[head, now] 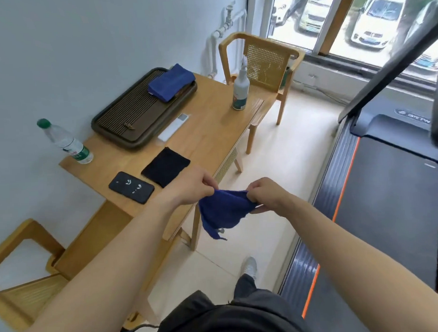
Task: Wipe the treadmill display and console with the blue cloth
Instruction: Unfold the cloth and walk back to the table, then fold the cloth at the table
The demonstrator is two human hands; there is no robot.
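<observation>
A dark blue cloth (223, 211) hangs in the air in front of me, stretched between both hands. My left hand (192, 185) pinches its left top corner, and my right hand (265, 194) grips its right top edge. The cloth's lower part droops with a frayed tip. The treadmill (388, 197) lies to my right, with a black belt, orange stripes and a dark upright rail (393, 60). Its display and console are out of view, apart from a dark blurred edge at the far right.
A wooden table (211, 126) stands to my left with a white spray bottle (240, 90), a dark tray (136, 114) bearing a folded blue cloth (171, 81), a water bottle (65, 141), a phone (131, 187), a black cloth (165, 167) and a remote (173, 127). A wooden chair (261, 65) stands beyond it.
</observation>
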